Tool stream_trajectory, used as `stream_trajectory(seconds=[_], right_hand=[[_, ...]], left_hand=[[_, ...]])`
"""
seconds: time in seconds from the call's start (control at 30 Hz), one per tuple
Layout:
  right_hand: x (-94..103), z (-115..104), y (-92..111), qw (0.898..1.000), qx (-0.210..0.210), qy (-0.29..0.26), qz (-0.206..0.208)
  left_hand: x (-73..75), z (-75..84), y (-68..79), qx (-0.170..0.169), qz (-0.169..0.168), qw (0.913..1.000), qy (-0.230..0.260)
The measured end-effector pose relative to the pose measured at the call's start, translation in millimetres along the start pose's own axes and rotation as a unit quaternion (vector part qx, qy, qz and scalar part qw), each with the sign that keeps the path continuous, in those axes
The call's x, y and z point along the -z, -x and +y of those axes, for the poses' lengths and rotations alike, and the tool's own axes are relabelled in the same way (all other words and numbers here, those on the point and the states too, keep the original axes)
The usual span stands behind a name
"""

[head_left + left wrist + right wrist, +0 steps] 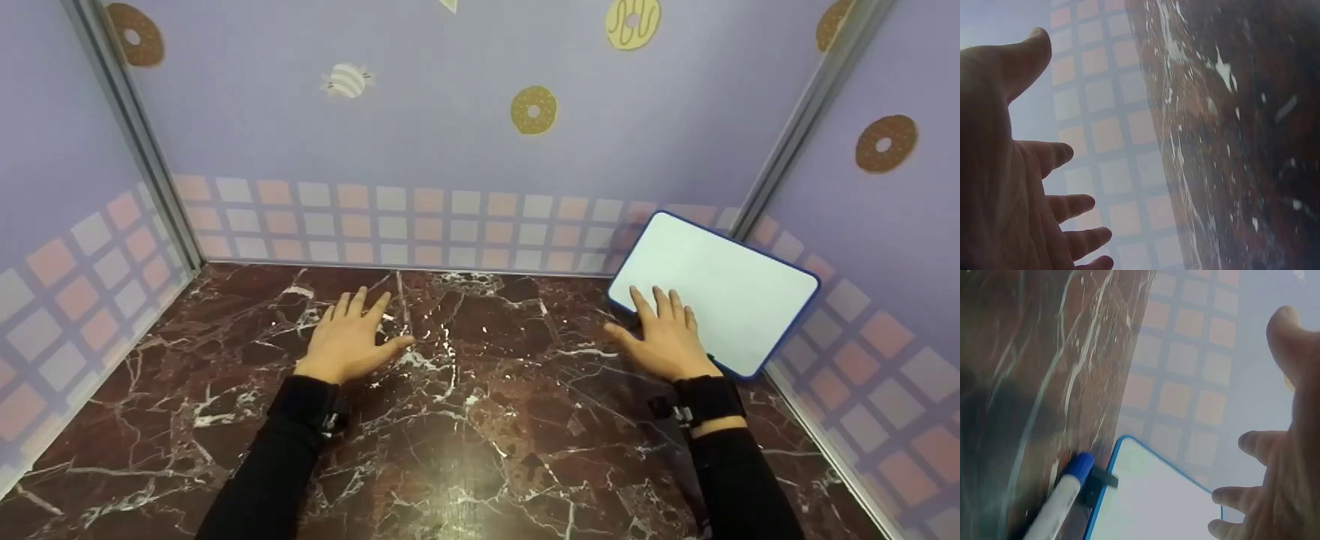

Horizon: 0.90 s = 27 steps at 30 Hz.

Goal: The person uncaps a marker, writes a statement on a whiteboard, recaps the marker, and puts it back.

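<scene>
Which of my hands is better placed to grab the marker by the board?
Probably your right hand: it's open and nearer, and its wrist view shows the marker beside the board. Your left hand, also open, is farther away.

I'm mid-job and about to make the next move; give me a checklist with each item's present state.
1. Bare left hand free: ok, fingers spread, holding nothing.
2. Bare right hand free: ok, fingers extended, holding nothing.
3. Blue-rimmed white rectangular board secure: cannot tell; it stands tilted across the back right corner.
4. Right hand clear of the board: cannot tell; it overlaps the board in the head view.
5. White cylindrical marker with a blue end plainly visible from the head: not ok, only the right wrist view shows it plainly.
</scene>
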State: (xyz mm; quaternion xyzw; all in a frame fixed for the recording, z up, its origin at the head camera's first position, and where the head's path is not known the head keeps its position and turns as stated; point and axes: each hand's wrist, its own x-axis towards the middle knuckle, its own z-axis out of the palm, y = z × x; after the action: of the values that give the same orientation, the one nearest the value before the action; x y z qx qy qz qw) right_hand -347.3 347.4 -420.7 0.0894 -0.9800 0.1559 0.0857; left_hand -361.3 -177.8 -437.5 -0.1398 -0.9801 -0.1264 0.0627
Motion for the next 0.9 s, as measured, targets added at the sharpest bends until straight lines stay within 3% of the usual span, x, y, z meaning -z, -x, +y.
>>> stream_trajectory(seconds=[0.27,0.6,0.9], right_hand=[[18.6,39,11,0.998,-0.032,0.010,0.046],[38.9,103,37,0.992,-0.079,-0.005,0.101],[47.3,136,47,0.983,-0.122,-0.036,0.133]], left_hand=[[-4.0,14.8,-7.4,-0.021,0.009,0.9983,0.054],[-13.3,32.2,-21.8,-0.049,0.020,0.9967,0.061],[-17.7,36.7,-23.6,-0.049,0.010,0.9969,0.060]])
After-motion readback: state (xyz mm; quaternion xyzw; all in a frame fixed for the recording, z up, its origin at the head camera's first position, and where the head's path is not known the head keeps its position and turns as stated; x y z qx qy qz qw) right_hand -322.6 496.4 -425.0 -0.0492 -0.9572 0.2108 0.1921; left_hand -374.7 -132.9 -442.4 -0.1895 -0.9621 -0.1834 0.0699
